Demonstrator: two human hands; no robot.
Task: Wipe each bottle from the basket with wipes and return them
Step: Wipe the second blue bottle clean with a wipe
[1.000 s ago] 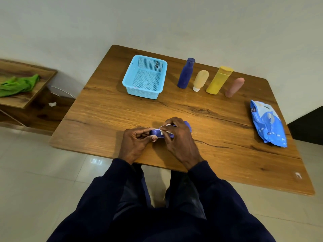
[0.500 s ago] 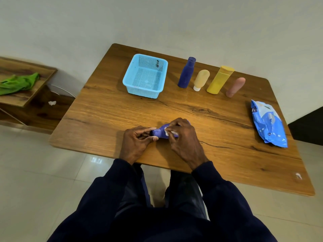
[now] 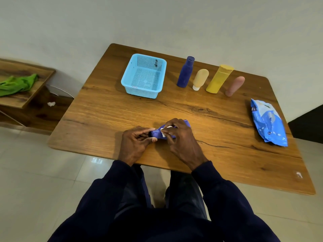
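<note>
Most of purple bottle (image 3: 155,133) hid by R hand (image 3: 181,138), wipe (image 3: 164,134).

A wooden table (image 3: 108,119) with rounded corners. Toward its far left sits a light blue mesh basket (image 3: 139,93). To the right of the basket, along the far edge, four containers stand in a row, near one another but not touching: a dark blue bottle (image 3: 185,74), a cream tube (image 3: 201,78) resting on its white cap, a yellow bottle (image 3: 218,79) and a pink tube (image 3: 235,86). A blue pack of wipes (image 3: 268,123) lies flat at the right edge. A small white scrap (image 3: 299,175) lies by the near right corner.
</note>
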